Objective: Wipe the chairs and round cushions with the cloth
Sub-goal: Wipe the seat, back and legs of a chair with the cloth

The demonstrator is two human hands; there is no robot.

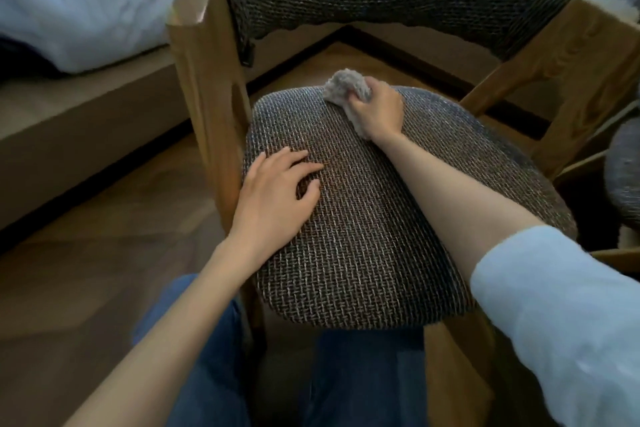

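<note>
- While pressing the bunched cloth [346, 87] against the far edge of the round cushion [363, 218], right hand [375, 111] closing tight around it, fist low on the weave.
- Left hand [277, 194] lying spread and flat on the cushion's left side, holding nothing, bracing only.
- Risking a slide: cushion sitting loose-looking on the chair [201, 80], near edge overhanging toward the knees, so a hard pull toward the near side probably dragging it off.
- Risking snags: fluffy cloth catching on the coarse weave, shedding lint.
- Missing patches likely, with cloth balled small and covering little.
- Leaving the second cushion [623, 177], at far right, untouched if forgotten.
</note>
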